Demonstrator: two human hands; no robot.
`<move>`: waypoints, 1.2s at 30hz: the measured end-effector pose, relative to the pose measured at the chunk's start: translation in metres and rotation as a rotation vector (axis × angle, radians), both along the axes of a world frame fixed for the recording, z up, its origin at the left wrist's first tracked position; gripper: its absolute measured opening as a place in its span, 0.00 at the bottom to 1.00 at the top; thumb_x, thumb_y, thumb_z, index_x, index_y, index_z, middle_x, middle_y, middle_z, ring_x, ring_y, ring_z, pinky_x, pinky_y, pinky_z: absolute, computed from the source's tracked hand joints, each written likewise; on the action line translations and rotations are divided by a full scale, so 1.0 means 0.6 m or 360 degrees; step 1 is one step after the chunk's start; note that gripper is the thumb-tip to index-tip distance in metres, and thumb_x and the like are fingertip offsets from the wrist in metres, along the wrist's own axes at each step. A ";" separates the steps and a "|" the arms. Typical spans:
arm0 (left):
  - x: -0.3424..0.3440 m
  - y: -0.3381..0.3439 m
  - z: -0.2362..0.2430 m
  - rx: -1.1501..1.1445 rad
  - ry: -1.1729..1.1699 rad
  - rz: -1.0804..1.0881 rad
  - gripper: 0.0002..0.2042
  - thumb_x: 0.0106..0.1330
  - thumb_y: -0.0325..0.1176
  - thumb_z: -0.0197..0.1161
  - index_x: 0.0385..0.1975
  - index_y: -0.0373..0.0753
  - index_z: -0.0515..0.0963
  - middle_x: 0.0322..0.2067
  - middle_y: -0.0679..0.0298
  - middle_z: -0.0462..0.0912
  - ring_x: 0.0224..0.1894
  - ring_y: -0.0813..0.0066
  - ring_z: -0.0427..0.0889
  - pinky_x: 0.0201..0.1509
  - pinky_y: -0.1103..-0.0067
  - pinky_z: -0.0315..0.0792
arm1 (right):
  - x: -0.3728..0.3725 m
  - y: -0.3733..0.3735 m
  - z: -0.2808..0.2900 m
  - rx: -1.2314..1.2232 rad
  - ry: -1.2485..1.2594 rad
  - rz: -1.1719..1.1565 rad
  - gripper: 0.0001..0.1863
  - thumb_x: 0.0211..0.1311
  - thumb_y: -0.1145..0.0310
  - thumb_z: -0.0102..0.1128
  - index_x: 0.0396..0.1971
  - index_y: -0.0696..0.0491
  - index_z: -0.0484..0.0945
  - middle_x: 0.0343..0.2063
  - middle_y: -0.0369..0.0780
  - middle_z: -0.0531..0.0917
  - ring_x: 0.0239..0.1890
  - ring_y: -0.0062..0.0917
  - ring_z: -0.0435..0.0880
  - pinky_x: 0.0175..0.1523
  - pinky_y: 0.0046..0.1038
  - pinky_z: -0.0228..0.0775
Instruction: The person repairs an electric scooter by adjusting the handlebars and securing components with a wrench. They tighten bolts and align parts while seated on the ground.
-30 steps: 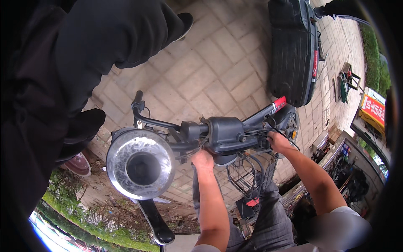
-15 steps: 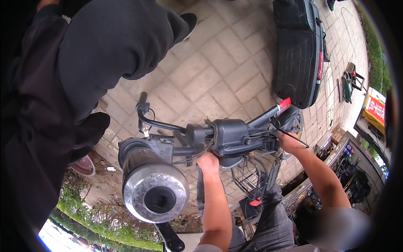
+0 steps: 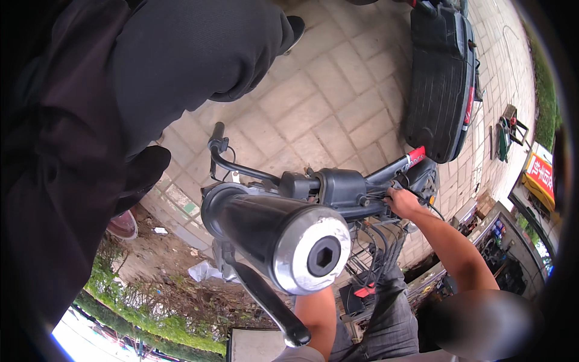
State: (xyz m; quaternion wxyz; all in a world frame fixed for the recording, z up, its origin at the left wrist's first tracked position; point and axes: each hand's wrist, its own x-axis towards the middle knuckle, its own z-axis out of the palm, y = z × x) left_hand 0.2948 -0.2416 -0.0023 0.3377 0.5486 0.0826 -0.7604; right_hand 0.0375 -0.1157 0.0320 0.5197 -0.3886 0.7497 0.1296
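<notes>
A black bike handlebar fills the middle, its near grip (image 3: 243, 219) tipped with a scuffed silver end cap, a black lever (image 3: 263, 289) below it and a far grip (image 3: 218, 130) at upper left. My left hand is hidden behind the near grip; only its forearm (image 3: 316, 314) shows. My right hand (image 3: 400, 202) has its fingers closed on black cables (image 3: 386, 194) beside the plastic housing (image 3: 341, 184). Below the housing hangs a black wire basket (image 3: 368, 253) with a red reflector (image 3: 364, 289).
Another person's black-trousered legs (image 3: 175, 66) fill the left. A black vehicle body panel (image 3: 440, 90) stands upper right on paving (image 3: 325, 96). Green tools (image 3: 503, 139) lie farther right; a cluttered cart (image 3: 506, 241) stands lower right. Dirt and plants (image 3: 151, 289) border the lower left.
The near grip has shifted right and grown larger in view, now covering my left hand, which showed earlier under the housing. My right hand stays at the cables.
</notes>
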 end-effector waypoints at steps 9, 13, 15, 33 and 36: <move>0.017 0.007 -0.029 0.0121 -0.0052 0.0039 0.16 0.66 0.22 0.58 0.54 0.36 0.73 0.51 0.61 0.78 0.53 0.65 0.76 0.60 0.66 0.69 | 0.030 0.015 -0.020 -0.0243 0.0046 0.0066 0.10 0.65 0.64 0.55 0.37 0.54 0.72 0.34 0.50 0.82 0.37 0.51 0.81 0.42 0.47 0.72; 0.048 0.045 -0.067 -0.0073 -0.0206 -0.0252 0.13 0.68 0.22 0.56 0.52 0.36 0.73 0.50 0.60 0.78 0.51 0.64 0.77 0.55 0.65 0.72 | 0.022 0.015 -0.041 -0.0312 0.0049 0.0112 0.12 0.64 0.61 0.58 0.35 0.55 0.72 0.29 0.53 0.82 0.37 0.51 0.80 0.42 0.47 0.71; 0.064 0.072 -0.090 -0.0292 -0.0523 -0.0773 0.11 0.69 0.23 0.54 0.50 0.36 0.73 0.48 0.61 0.79 0.49 0.65 0.78 0.47 0.66 0.75 | 0.024 0.003 -0.035 -0.0295 0.0048 0.0068 0.12 0.63 0.62 0.58 0.33 0.57 0.72 0.30 0.53 0.82 0.38 0.51 0.80 0.43 0.47 0.71; 0.020 -0.005 -0.013 0.0304 -0.0137 -0.0135 0.14 0.68 0.26 0.58 0.53 0.41 0.72 0.49 0.62 0.78 0.48 0.67 0.78 0.44 0.69 0.74 | 0.004 0.015 -0.021 -0.0118 0.0097 0.0351 0.11 0.61 0.64 0.58 0.38 0.55 0.75 0.31 0.52 0.83 0.36 0.51 0.82 0.42 0.47 0.74; 0.015 -0.004 -0.005 0.0290 -0.0194 -0.0200 0.07 0.71 0.37 0.54 0.43 0.45 0.74 0.35 0.68 0.76 0.34 0.73 0.74 0.33 0.75 0.67 | 0.003 0.020 -0.001 -0.0089 0.0121 0.0161 0.12 0.59 0.64 0.60 0.37 0.56 0.76 0.31 0.53 0.83 0.37 0.51 0.82 0.42 0.46 0.73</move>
